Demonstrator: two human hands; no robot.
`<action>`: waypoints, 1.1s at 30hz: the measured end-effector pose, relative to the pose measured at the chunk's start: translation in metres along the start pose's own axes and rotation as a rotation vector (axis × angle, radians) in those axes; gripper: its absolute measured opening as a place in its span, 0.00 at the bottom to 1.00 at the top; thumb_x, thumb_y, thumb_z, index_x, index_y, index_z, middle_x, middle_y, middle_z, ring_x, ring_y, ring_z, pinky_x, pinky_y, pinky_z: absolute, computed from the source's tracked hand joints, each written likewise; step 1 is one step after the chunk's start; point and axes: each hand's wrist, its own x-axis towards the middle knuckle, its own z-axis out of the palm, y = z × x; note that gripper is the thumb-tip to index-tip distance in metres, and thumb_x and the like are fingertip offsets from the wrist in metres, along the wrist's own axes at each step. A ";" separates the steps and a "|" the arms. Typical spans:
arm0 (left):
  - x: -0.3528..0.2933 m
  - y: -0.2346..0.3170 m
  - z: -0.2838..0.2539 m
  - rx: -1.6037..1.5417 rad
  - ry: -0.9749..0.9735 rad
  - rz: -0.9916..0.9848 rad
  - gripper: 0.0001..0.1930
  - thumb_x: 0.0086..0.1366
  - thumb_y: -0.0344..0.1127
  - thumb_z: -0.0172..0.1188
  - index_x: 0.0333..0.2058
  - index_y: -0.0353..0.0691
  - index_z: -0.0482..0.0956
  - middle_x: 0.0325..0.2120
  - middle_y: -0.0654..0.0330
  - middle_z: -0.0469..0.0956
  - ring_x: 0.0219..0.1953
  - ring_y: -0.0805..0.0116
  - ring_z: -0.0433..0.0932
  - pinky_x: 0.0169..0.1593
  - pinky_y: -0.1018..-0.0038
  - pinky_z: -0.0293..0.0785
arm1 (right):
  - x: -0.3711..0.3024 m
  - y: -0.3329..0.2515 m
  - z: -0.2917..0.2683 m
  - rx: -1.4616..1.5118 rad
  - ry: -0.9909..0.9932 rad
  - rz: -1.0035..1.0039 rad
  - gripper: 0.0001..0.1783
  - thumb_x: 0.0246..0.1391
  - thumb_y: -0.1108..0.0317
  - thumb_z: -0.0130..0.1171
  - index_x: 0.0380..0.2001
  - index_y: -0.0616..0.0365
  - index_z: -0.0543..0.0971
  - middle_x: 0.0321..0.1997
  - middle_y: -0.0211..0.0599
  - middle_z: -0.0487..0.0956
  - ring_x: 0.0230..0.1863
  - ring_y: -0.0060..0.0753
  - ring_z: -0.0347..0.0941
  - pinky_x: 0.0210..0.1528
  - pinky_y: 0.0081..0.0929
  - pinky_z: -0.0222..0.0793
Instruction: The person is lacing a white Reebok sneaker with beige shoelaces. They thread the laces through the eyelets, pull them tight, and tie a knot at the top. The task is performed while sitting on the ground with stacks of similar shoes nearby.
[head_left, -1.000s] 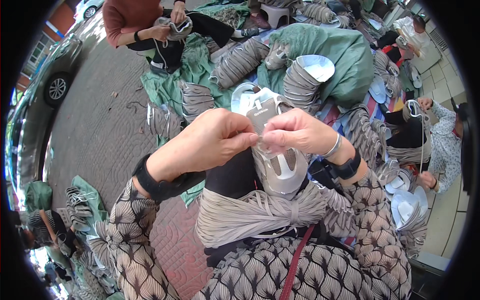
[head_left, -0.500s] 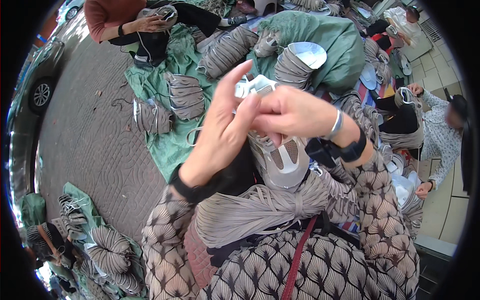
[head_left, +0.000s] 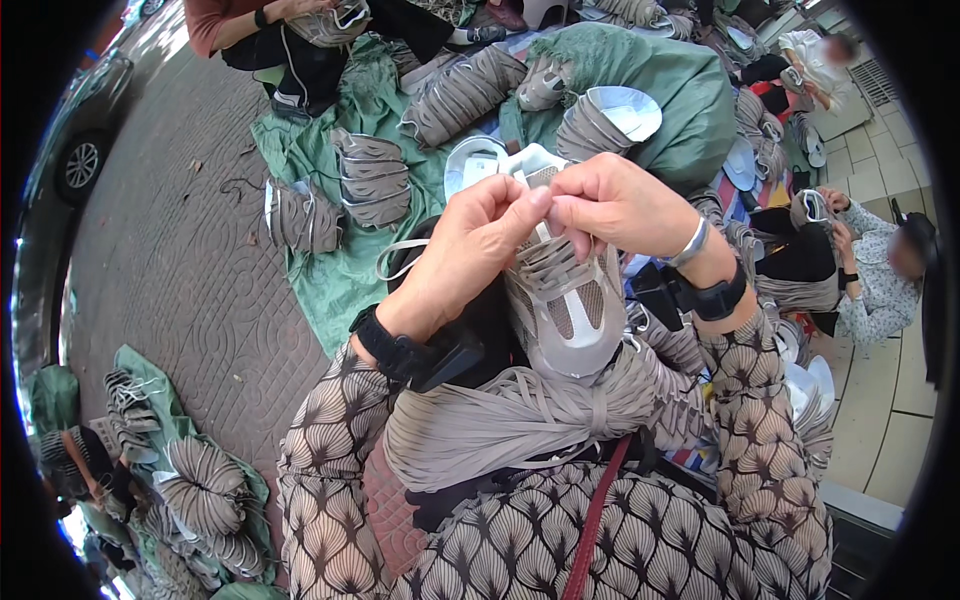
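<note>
A beige-grey sneaker upper (head_left: 572,335) with mesh panels and rows of lacing lies above my lap, toe toward me. My left hand (head_left: 480,240) is closed in a pinch over its tongue end. Fingertip to fingertip with it, my right hand (head_left: 625,210) also pinches. Both hold a pale flat shoelace (head_left: 392,262), which loops out beside my left wrist; the part between the fingers is mostly hidden. Across my lap rests a thick tied bundle of grey laces (head_left: 490,425).
Stacked shoe uppers (head_left: 370,178) lie on green sheeting (head_left: 320,300) ahead. A stuffed green sack (head_left: 690,90) stands beyond. People sit working at front left and at right, one in a patterned shirt (head_left: 880,265). A parked car (head_left: 95,150) is far left.
My left hand's raised index finger has come down into a pinch, and the hands, crossed before, now meet at the fingertips. The person at right has brought both hands up to a shoe upper.
</note>
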 end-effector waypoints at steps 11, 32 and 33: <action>-0.006 -0.038 -0.003 0.932 0.269 0.346 0.07 0.57 0.33 0.67 0.31 0.36 0.82 0.26 0.53 0.80 0.27 0.57 0.80 0.33 0.67 0.74 | -0.036 0.033 0.041 0.165 0.214 0.217 0.20 0.66 0.63 0.49 0.51 0.70 0.74 0.20 0.32 0.79 0.20 0.20 0.77 0.16 0.16 0.67; 0.015 -0.036 -0.003 0.984 0.229 0.313 0.09 0.58 0.39 0.67 0.31 0.40 0.83 0.32 0.59 0.71 0.39 0.61 0.70 0.44 0.67 0.68 | -0.046 0.061 0.056 0.935 0.244 0.088 0.17 0.66 0.68 0.48 0.53 0.65 0.69 0.23 0.29 0.73 0.20 0.21 0.74 0.17 0.18 0.71; 0.016 -0.039 -0.002 0.967 0.268 0.207 0.10 0.56 0.41 0.69 0.30 0.41 0.84 0.36 0.58 0.71 0.45 0.58 0.69 0.49 0.64 0.65 | -0.047 0.061 0.055 0.868 0.288 0.066 0.15 0.66 0.69 0.48 0.53 0.63 0.71 0.22 0.28 0.74 0.19 0.20 0.75 0.17 0.18 0.71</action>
